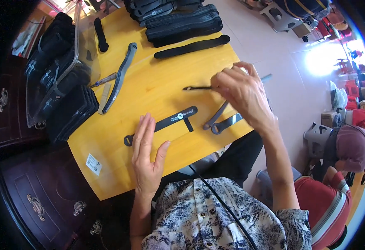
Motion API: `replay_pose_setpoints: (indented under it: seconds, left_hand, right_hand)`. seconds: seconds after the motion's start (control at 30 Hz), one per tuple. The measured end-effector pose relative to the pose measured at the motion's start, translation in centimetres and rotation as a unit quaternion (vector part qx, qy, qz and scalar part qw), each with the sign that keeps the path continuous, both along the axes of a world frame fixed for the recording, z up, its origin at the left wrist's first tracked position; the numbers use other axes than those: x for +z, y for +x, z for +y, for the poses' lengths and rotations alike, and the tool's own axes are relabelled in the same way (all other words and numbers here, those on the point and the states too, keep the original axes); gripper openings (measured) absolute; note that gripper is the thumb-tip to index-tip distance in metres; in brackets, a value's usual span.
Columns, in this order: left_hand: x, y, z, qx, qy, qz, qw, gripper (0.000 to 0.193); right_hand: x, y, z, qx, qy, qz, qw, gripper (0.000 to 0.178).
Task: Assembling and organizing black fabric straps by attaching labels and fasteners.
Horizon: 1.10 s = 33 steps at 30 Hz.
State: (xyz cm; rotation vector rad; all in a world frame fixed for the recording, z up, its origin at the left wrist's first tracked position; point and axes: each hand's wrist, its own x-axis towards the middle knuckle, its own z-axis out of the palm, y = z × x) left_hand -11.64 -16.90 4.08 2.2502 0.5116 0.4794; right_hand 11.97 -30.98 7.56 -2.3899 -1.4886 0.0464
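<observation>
My left hand (147, 154) rests on the yellow table (145, 89), fingers stretched out over the left part of a black strap (163, 124). That strap lies flat, with a slotted rounded end and a pale printed mark. Beside it is a short black strip (188, 125). Above the table, my right hand (241, 89) is closed around a narrow dark strap-like piece (198, 88). One end sticks out to the left of the fingers, and a bluish-grey end shows behind the hand. Below this hand lie more slotted straps (228, 124), partly hidden by it.
Black strap stacks (184, 31) and a single strap (192, 46) lie at the far side. At left are a clear bin (76, 46) of bundles, a grey strap (124, 73), a blue-handled tool (103, 80) and a white label (93, 164). People sit at right (349, 143).
</observation>
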Motion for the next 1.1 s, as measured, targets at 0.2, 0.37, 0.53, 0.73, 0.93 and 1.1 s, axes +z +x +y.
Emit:
replay_pose_setpoints:
  seconds: [0.2, 0.37, 0.53, 0.73, 0.93, 1.1]
  left_hand:
    - [-0.2, 1.8, -1.5, 0.023, -0.152, -0.109, 0.982, 0.062]
    - [-0.4, 5.6, -1.4, 0.012, -0.124, -0.116, 0.985, 0.031]
    - [-0.1, 7.0, -1.4, 0.015, -0.114, -0.128, 0.985, 0.017]
    - [0.5, 8.6, -0.7, 0.031, -0.215, -0.115, 0.969, 0.021]
    - [0.9, 10.1, 0.1, 0.015, -0.188, -0.122, 0.974, 0.020]
    - [1.2, 11.3, -0.3, 0.007, -0.183, -0.115, 0.976, 0.018]
  right_hand:
    - [1.3, -4.4, 0.8, 0.149, 0.085, 0.004, 0.985, 0.014]
    - [1.1, -1.8, 1.5, 0.161, 0.078, -0.037, 0.983, 0.014]
    - [1.5, -1.4, 0.7, 0.132, 0.130, -0.037, 0.982, 0.030]
    - [-1.0, -1.5, -3.1, 0.071, 0.237, -0.219, 0.944, 0.043]
    - [-2.3, -1.9, -2.7, 0.049, 0.085, -0.251, 0.963, 0.052]
    - [-3.3, -1.3, -2.1, 0.040, -0.018, -0.197, 0.979, 0.062]
